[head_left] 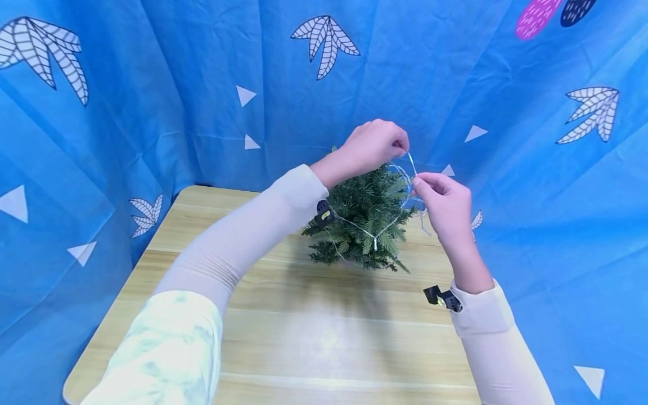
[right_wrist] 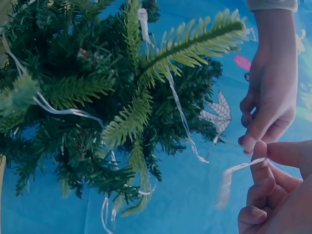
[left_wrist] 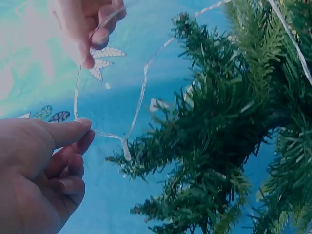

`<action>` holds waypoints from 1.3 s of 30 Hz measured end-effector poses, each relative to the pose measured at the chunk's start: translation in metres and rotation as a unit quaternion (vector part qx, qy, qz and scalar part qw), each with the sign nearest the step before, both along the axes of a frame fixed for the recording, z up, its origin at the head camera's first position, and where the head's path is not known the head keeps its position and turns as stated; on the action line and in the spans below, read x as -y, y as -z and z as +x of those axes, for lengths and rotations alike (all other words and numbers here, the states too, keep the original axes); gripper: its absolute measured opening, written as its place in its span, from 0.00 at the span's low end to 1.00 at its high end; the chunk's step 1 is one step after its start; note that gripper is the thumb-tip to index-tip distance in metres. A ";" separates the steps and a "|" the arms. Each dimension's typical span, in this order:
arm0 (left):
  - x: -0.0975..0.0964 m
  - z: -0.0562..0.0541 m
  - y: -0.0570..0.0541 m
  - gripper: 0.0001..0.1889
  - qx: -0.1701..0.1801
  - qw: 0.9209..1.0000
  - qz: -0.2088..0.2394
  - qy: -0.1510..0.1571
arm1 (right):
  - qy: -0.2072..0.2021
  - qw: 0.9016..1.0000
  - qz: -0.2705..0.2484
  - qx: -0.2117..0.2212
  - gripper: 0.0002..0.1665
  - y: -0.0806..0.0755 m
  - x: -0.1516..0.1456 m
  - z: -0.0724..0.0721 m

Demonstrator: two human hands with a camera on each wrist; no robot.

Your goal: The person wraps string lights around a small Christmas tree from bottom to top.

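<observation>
A small green artificial Christmas tree [head_left: 361, 211] stands on the table, with a clear-wired string light [left_wrist: 144, 83] draped over its branches. Behind the treetop, my left hand [head_left: 373, 145] pinches the wire between thumb and finger. My right hand [head_left: 445, 199], at the tree's right side, pinches the same strand a short way along. Between the two hands runs a short length of wire. One small clear bulb [head_left: 376, 243] hangs at the front of the tree; another bulb [left_wrist: 126, 148] sits by a branch tip close to my left hand. Loose wire dangles below my right hand.
The light wooden table [head_left: 283, 337] extends in front of the tree. A blue curtain [head_left: 212, 84] with leaf and triangle prints hangs close behind it and along both sides. A small black camera [head_left: 442, 298] is strapped at my right wrist.
</observation>
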State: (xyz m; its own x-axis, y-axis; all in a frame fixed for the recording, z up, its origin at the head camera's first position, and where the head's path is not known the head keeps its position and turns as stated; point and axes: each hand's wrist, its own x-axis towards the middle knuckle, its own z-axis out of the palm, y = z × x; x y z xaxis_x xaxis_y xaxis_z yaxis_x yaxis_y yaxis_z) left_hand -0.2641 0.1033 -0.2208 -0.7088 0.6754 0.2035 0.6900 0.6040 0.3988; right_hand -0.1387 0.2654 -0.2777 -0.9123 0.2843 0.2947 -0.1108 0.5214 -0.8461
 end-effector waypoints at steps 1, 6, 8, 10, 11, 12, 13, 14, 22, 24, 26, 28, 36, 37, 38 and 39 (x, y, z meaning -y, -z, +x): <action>0.000 -0.002 -0.001 0.09 0.002 1.000 0.005 -0.002 | 0.000 1.000 0.002 0.002 0.19 0.001 0.000 0.000; -0.003 -0.013 -0.007 0.09 0.024 0.999 0.048 0.004 | 0.001 1.000 -0.004 -0.002 0.18 0.003 0.002 -0.001; -0.005 -0.017 -0.009 0.09 0.031 0.997 0.064 0.010 | 0.001 1.000 -0.009 -0.008 0.18 0.004 0.003 -0.003; -0.006 -0.020 -0.011 0.09 0.038 0.996 0.077 0.010 | 0.001 1.000 -0.012 -0.017 0.18 0.004 0.004 -0.004; -0.007 -0.021 -0.012 0.09 0.040 0.996 0.081 0.007 | 0.001 1.000 -0.013 -0.021 0.18 0.004 0.005 -0.005; -0.007 -0.022 -0.013 0.08 0.045 0.995 0.085 0.003 | 0.001 1.000 -0.013 -0.025 0.18 0.004 0.006 -0.005; -0.007 -0.023 -0.014 0.08 0.044 0.995 0.087 -0.001 | 0.002 1.000 -0.013 -0.028 0.18 0.005 0.007 -0.006; -0.007 -0.024 -0.014 0.08 0.047 0.995 0.090 -0.006 | 0.003 0.999 -0.013 -0.030 0.18 0.005 0.008 -0.006; -0.015 -0.036 -0.014 0.08 0.100 0.987 0.118 -0.038 | 0.011 1.000 -0.007 -0.024 0.19 0.008 0.011 -0.007; -0.018 -0.038 -0.013 0.08 0.116 0.985 0.124 -0.036 | 0.012 1.000 -0.009 -0.026 0.18 0.009 0.011 -0.008; -0.021 -0.041 -0.012 0.08 0.124 0.984 0.122 -0.034 | 0.014 0.999 -0.006 -0.028 0.19 0.009 0.012 -0.009; -0.022 -0.044 -0.010 0.08 0.125 0.985 0.116 -0.037 | 0.016 0.999 -0.005 -0.030 0.19 0.009 0.012 -0.011; -0.024 -0.054 -0.007 0.08 0.150 0.982 0.097 -0.061 | 0.016 1.000 -0.007 -0.018 0.19 0.011 0.012 -0.015; -0.024 -0.055 -0.007 0.08 0.155 0.981 0.093 -0.063 | 0.016 1.000 -0.008 -0.016 0.19 0.011 0.012 -0.015; -0.023 -0.056 -0.006 0.08 0.162 0.981 0.089 -0.064 | 0.017 1.000 -0.007 -0.015 0.19 0.011 0.012 -0.016; -0.023 -0.057 -0.005 0.08 0.168 0.980 0.086 -0.066 | 0.017 1.000 -0.006 -0.015 0.18 0.011 0.013 -0.017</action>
